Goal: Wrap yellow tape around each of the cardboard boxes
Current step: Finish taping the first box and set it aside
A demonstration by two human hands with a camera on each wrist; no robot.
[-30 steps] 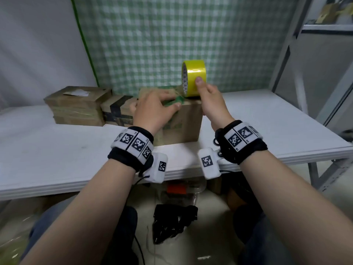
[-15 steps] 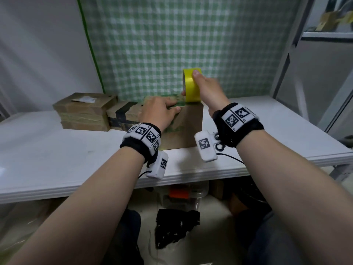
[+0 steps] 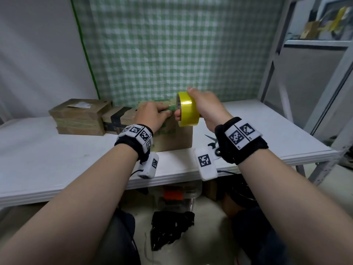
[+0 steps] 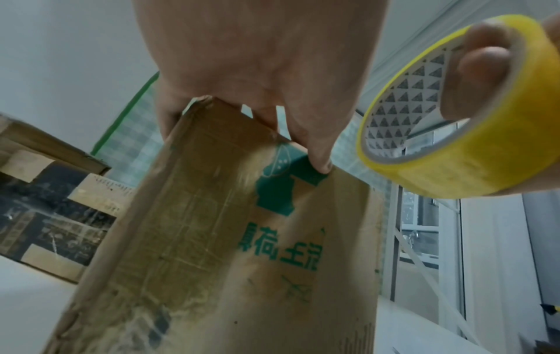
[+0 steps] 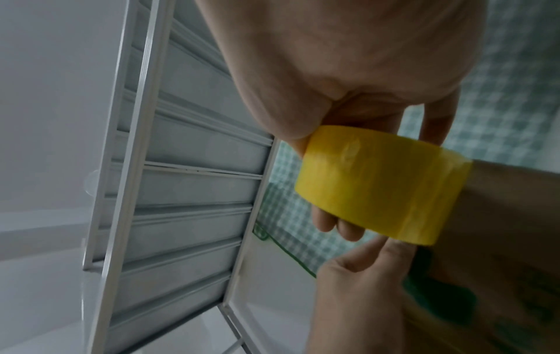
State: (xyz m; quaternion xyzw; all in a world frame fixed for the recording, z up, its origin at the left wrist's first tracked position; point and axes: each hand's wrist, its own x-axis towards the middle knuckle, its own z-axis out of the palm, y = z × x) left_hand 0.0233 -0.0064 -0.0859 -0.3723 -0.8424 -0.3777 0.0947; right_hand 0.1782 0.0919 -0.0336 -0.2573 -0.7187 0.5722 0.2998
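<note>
The right hand (image 3: 205,108) grasps the roll of yellow tape (image 3: 188,109), with two fingers (image 4: 482,59) pushed through its core and the thumb over the outer side. A second ago this roll stood higher, above the back edge of the box; now it has come down and toward the person, and it hangs at the upper right corner of the cardboard box (image 3: 175,134), just beside the left fingertips. The left hand (image 3: 152,115) lies flat on the top of this box, fingers straight, and presses near the green print at the front edge. I think it pins the free end of the tape there, but the strip itself is too faint to see. In my judgement the pull of tape over the top is starting, so the wrap of this box is only at its beginning.

At 9 o'clock from the box stand two other boxes on the white worktop (image 3: 57,159): a box with black tape (image 3: 116,121), and a flat cardboard box (image 3: 80,117) farther left. Scissors (image 3: 211,139) lie at 3 o'clock, partly hidden by the right wrist.
</note>
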